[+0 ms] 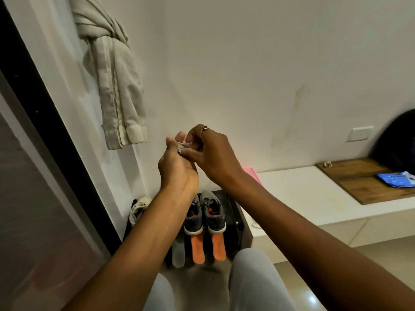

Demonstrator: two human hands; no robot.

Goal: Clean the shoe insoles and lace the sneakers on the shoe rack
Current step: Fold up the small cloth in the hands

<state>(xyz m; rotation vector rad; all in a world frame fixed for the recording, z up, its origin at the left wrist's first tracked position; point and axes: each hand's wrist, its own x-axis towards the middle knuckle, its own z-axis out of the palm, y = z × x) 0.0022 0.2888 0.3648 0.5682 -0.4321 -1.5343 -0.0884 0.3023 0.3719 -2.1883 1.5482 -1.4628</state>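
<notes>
Up in front of the wall, both hands meet around a pale, thin lace (pixel 184 145); it is small and partly hidden, so calling it a lace is a judgement. The left hand (pixel 177 167) holds it between thumb and curled fingers, and the right hand (pixel 213 158) pinches it from the other side with its fingertips.

Below them, the grey sneakers (pixel 214 212) stand side by side on the dark shoe rack (pixel 233 212). Two orange insoles (pixel 198 250) and a grey insole (pixel 178 252) lie just in front of their heels. A white sneaker (pixel 139 208) sits to the left, near the wall. The white counter (pixel 303 189) runs off to the right.

The lace is likely light, limp and prone to twisting. It is best taken near its stiff tip so it can be steered through an eyelet, with the slack kept lightly taut by the other hand. The insoles look thin and bendy, so they are easiest to lift by the heel end, where they should be firmest.
</notes>
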